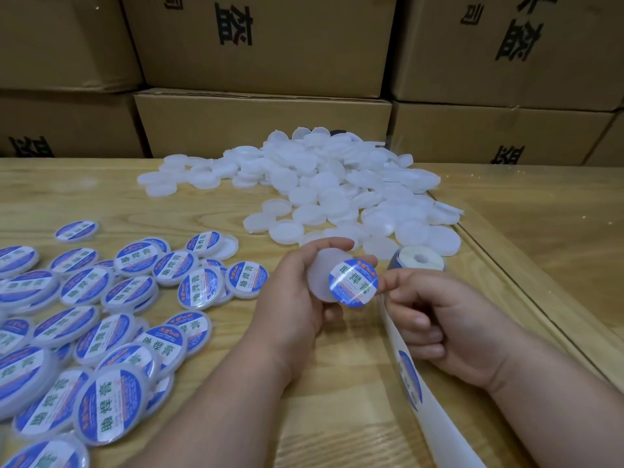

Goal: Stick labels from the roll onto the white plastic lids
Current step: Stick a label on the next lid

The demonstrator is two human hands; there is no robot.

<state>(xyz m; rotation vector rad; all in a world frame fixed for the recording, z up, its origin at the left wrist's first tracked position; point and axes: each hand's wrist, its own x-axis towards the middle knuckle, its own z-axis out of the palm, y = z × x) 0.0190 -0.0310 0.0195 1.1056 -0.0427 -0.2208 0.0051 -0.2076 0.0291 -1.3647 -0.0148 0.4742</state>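
While the left hand (pixel 297 292) grips a bare white lid (pixel 322 278) by its rim, the right hand (pixel 435 319) pinches a round blue label (pixel 353 283) overlapping that lid's right edge. Backing strip (pixel 410 376) trails from the label roll (pixel 418 261) under the right hand. Labelled lids (pixel 111 315) crowd the left; unlabelled lids (pixel 337 190) pile behind. Bare table (pixel 540 231) lies right, its edge running diagonally; cardboard boxes (pixel 263 119) wall the back.
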